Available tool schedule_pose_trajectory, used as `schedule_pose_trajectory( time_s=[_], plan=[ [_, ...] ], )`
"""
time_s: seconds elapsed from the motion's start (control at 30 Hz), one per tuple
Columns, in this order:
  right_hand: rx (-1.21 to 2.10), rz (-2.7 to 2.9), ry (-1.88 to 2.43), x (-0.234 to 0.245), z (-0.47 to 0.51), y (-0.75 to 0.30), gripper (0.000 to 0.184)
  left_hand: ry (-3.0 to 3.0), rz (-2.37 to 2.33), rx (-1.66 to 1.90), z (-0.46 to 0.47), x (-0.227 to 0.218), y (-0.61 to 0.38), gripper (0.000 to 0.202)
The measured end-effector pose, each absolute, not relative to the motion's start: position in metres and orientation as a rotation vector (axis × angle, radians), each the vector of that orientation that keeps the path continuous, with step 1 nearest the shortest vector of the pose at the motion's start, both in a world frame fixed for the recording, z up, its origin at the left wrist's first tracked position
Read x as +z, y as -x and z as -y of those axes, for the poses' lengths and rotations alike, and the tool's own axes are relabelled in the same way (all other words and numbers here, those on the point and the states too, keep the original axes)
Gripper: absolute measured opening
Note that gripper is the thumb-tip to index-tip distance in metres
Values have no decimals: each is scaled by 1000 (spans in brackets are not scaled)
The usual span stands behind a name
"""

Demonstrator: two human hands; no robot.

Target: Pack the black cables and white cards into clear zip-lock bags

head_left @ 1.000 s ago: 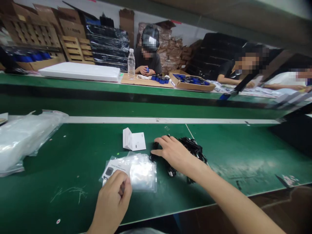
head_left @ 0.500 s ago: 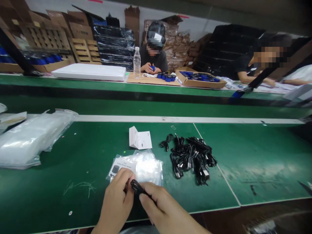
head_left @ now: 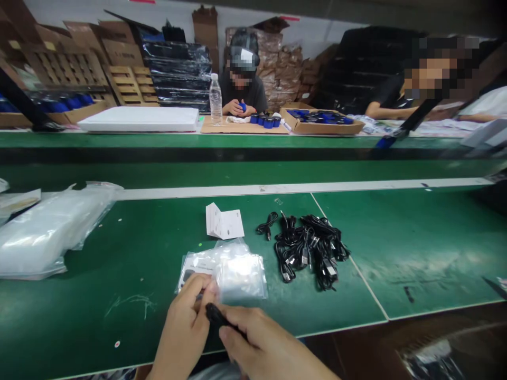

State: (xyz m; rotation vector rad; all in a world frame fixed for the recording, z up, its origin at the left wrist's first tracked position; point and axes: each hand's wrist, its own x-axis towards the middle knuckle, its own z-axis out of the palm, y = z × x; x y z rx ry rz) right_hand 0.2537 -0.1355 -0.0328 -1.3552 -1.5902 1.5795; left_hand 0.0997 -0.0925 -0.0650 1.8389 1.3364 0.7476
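Black cable point(head_left: 214, 314) is being held at the lower edge of the view, pinched between the closed fingers of the left hand point(head_left: 182, 324) and right hand point(head_left: 263, 343). A clear plastic bag point(head_left: 240, 277) is being kept within reach at 1 o'clock, a folded leaflet point(head_left: 224, 221) at 12 o'clock, and a heap of black cables point(head_left: 311, 248) at 2 o'clock.

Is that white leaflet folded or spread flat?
Folded: the white leaflet stands partly open along its crease, one flap raised off the green bench.
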Motion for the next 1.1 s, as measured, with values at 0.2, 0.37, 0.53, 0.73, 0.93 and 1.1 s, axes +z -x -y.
schedule_pose_trajectory(
  time_s=[0.2,0.37,0.53,0.73,0.93,1.1],
  plan=[
    [1476,1560,1377,-28,135,-254,31,-2279,-1538,888,101,-62,-98,17],
    [1433,1554,1248,-25,131,-255,28,-2416,-1453,893,105,-57,-99,15],
    [1223,1681,1264,-27,132,-255,29,-2335,-1499,857,114,-55,-103,14],
    [1286,1650,1288,-31,131,-259,21,-2356,-1487,852,121,-55,-108,15],
    [1819,1333,1105,-44,127,-267,25,-2481,-1427,849,120,-59,-108,13],
    [1450,1401,1368,-48,128,-262,14,-2610,-1345,813,118,-62,-107,13]
  ],
)
